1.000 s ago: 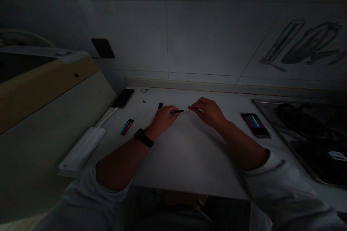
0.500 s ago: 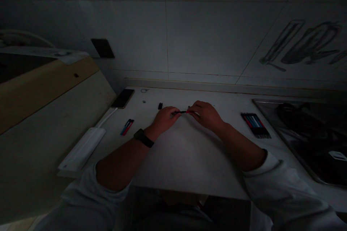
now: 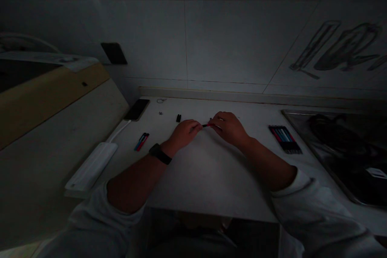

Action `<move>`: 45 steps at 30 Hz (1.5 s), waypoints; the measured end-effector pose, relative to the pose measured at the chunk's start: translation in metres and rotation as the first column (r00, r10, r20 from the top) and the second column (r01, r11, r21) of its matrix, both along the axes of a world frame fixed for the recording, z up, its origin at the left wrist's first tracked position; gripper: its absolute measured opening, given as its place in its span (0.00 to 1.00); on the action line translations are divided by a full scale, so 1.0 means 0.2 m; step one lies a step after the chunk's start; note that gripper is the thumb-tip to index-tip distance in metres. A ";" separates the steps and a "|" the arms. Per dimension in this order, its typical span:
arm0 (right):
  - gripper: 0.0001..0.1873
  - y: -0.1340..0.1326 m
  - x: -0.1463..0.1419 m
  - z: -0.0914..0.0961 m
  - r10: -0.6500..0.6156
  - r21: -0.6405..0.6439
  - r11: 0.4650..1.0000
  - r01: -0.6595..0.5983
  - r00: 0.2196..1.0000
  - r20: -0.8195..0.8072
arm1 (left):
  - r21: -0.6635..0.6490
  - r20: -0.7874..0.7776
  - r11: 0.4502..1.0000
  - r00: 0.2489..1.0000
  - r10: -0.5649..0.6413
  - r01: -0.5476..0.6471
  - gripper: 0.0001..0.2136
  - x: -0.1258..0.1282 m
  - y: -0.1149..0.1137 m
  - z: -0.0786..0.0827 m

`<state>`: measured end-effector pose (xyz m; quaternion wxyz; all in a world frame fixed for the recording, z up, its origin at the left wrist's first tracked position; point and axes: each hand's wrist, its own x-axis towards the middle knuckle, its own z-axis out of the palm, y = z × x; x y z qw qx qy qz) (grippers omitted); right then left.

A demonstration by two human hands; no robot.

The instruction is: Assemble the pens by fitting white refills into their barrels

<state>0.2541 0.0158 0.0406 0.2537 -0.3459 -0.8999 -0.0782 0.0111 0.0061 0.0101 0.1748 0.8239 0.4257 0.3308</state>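
A slim pen (image 3: pixel 205 125), black in the middle and reddish toward the right, is held level between my two hands above the white counter. My left hand (image 3: pixel 185 132), with a black watch at the wrist, pinches its left end. At the other end, the fingertips of my right hand (image 3: pixel 228 128) are closed on the reddish part. Small black pieces (image 3: pixel 178 118), perhaps caps, lie just behind my left hand. Further left rest a blue and a red pen (image 3: pixel 142 142) with black ends. Both ends of the held pen are partly hidden by fingers.
A phone (image 3: pixel 137 109) with a white cable to a white power strip (image 3: pixel 92 166) lies left. Behind are a ring-shaped item (image 3: pixel 161 100) and tiny metallic bits (image 3: pixel 160 113). On the right are several pens in a pack (image 3: pixel 285 139) and a metal-rimmed cooktop or sink (image 3: pixel 317 161).
My left fingers have shifted slightly along the pen, covering the dark end that stuck out before. My right hand stays nearly in place, still gripping.
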 end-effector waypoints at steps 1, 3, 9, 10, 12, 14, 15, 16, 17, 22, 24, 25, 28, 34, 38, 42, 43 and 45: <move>0.11 0.00 0.00 0.00 0.001 0.001 1.000 -0.001 1.000 0.000 | 0.004 0.009 1.000 1.000 -0.002 0.002 0.11 0.00 0.00 0.00; 0.12 0.00 0.00 0.00 0.012 -0.018 1.000 -0.012 1.000 0.008 | 0.027 0.039 1.000 0.999 -0.008 0.007 0.07 0.00 0.01 0.00; 0.14 0.00 -0.01 0.01 0.008 -0.079 0.997 -0.005 0.999 0.034 | 0.105 0.132 0.994 0.991 0.022 -0.036 0.09 -0.01 0.01 -0.03; 0.14 0.00 -0.01 0.01 0.001 -0.079 0.997 0.001 1.000 0.025 | 0.106 0.145 0.993 0.989 0.037 -0.053 0.11 -0.01 0.01 -0.03; 0.14 0.00 -0.01 0.01 -0.004 -0.080 0.997 0.004 1.000 0.010 | 0.096 0.151 0.993 0.987 0.052 -0.066 0.10 -0.01 0.01 -0.02; 0.15 -0.01 -0.01 0.01 0.006 -0.085 0.996 -0.006 1.000 0.008 | 0.080 0.130 0.996 0.991 0.039 -0.049 0.07 -0.01 0.01 -0.02; 0.15 -0.01 -0.01 0.01 0.011 -0.087 0.996 -0.010 1.000 0.011 | 0.073 0.114 0.997 0.993 0.025 -0.034 0.09 -0.01 0.01 -0.02; 0.15 -0.01 -0.01 0.01 0.014 -0.089 0.996 -0.013 1.000 0.016 | 0.069 0.100 0.997 0.995 0.012 -0.019 0.11 -0.01 0.01 -0.02; 0.15 -0.01 -0.01 0.01 0.015 -0.091 0.996 -0.013 1.000 0.023 | 0.070 0.093 0.998 0.996 0.002 -0.009 0.11 -0.01 0.02 -0.02; 0.15 -0.01 -0.01 0.01 0.008 -0.101 0.995 -0.004 0.999 0.042 | 0.085 0.126 0.996 0.992 -0.015 0.004 0.11 -0.01 0.01 -0.03; 0.15 0.00 -0.01 0.01 0.010 -0.097 0.995 -0.007 0.999 0.037 | 0.083 0.133 0.997 0.991 -0.013 0.002 0.13 -0.01 0.01 -0.03; 0.15 0.00 -0.01 0.01 0.013 -0.095 0.995 -0.010 0.999 0.034 | 0.083 0.132 0.997 0.991 -0.010 -0.001 0.10 -0.01 0.00 -0.03; 0.16 0.00 -0.01 0.00 0.027 -0.096 0.995 -0.024 0.999 0.032 | 0.075 0.104 0.997 0.994 -0.017 0.010 0.09 -0.01 0.01 -0.03; 0.15 -0.01 -0.01 0.00 0.025 -0.097 0.995 -0.021 0.999 0.041 | 0.093 0.102 0.994 0.993 -0.064 0.054 0.03 -0.01 0.02 -0.04; 0.15 -0.01 -0.01 0.00 0.020 -0.082 0.996 -0.017 0.999 0.036 | 0.059 0.122 0.998 0.992 -0.018 0.011 0.10 -0.01 0.01 -0.04; 0.15 -0.01 -0.01 0.00 0.035 -0.100 0.995 -0.031 0.999 0.038 | 0.042 0.089 0.999 0.996 -0.019 0.015 0.11 -0.01 0.02 -0.04; 0.15 -0.01 -0.01 0.00 0.038 -0.104 0.994 -0.034 0.998 0.040 | 0.044 0.085 0.999 0.996 -0.029 0.025 0.12 -0.01 0.02 -0.04; 0.15 0.00 -0.01 -0.01 0.042 -0.106 0.994 -0.036 0.998 0.048 | 0.057 0.099 0.997 0.994 -0.050 0.044 0.07 -0.01 0.03 -0.05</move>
